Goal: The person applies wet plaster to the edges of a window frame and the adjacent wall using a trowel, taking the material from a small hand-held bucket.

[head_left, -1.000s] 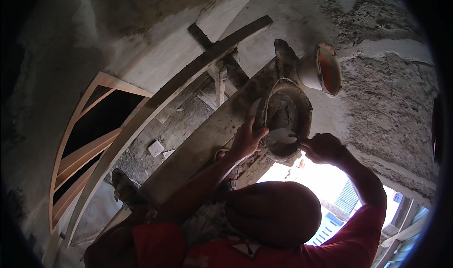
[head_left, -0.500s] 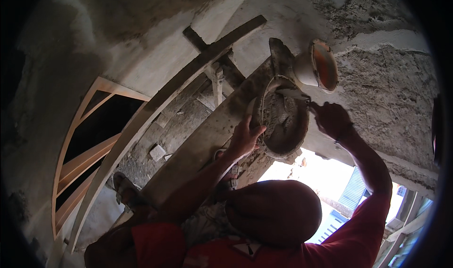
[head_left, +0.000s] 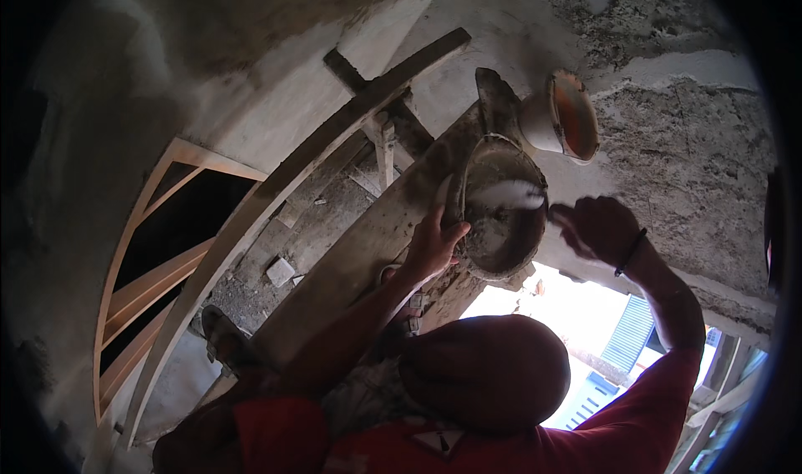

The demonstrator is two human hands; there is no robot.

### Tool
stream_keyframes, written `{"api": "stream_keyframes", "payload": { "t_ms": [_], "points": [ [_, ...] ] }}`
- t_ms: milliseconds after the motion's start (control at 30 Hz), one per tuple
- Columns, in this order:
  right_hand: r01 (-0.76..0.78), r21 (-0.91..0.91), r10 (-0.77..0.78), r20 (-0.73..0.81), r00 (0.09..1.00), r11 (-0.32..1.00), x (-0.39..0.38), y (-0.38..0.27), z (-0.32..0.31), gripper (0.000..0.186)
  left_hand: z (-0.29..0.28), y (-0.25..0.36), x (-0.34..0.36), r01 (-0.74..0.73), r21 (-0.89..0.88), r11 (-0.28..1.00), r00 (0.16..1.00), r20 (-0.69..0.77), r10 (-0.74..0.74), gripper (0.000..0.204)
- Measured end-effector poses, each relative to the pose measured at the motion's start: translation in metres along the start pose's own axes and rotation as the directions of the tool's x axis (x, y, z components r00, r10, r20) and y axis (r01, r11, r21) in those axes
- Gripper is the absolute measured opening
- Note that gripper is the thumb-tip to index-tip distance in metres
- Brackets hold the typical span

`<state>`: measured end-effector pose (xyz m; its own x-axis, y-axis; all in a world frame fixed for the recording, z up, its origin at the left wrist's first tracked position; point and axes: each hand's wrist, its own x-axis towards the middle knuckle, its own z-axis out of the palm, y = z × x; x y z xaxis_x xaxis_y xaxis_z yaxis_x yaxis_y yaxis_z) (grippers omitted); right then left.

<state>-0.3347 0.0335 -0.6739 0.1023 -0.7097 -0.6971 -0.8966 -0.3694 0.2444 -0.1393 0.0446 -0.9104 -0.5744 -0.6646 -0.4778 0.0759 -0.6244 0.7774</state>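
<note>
An oval, mortar-caked bowl (head_left: 501, 244) rests at the edge of a long dusty plank (head_left: 342, 265). My left hand (head_left: 436, 244) grips the bowl’s left rim, thumb on the edge. Right of it, my right hand (head_left: 595, 228) is closed on a trowel, whose pale, motion-blurred blade (head_left: 510, 195) is inside the bowl. A dark upright piece (head_left: 499, 98) stands behind the bowl. To its right is a pale pail (head_left: 539, 127) with an orange-stained inside.
A curved timber (head_left: 284, 173) crosses the left, beside a wooden frame (head_left: 117, 307) with dark openings. Rubble (head_left: 280, 269) lies below the timber. A sandaled foot (head_left: 219, 336) is at lower left. Rough wall (head_left: 677, 157) fills the right, with a bright opening (head_left: 610, 349) lower down.
My right hand and the trowel blade have moved up from the bowl’s near end, the hand also shifting rightward. My left hand keeps its grip on the rim.
</note>
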Motion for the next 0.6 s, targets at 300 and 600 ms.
{"api": "stream_keyframes", "payload": {
  "t_ms": [300,600],
  "points": [
    [-0.08,-0.141,0.079,-0.012,0.997,0.987,0.103,0.005,0.13,0.019,0.016,-0.023,0.015,-0.043,-0.058,0.997,0.998,0.046,0.046,0.047],
    [-0.233,0.156,0.092,0.611,0.786,0.96,0.137,0.033,0.139,0.021,0.018,-0.016,0.004,-0.037,0.001,0.999,0.999,0.008,0.037,0.06]
  ]
}}
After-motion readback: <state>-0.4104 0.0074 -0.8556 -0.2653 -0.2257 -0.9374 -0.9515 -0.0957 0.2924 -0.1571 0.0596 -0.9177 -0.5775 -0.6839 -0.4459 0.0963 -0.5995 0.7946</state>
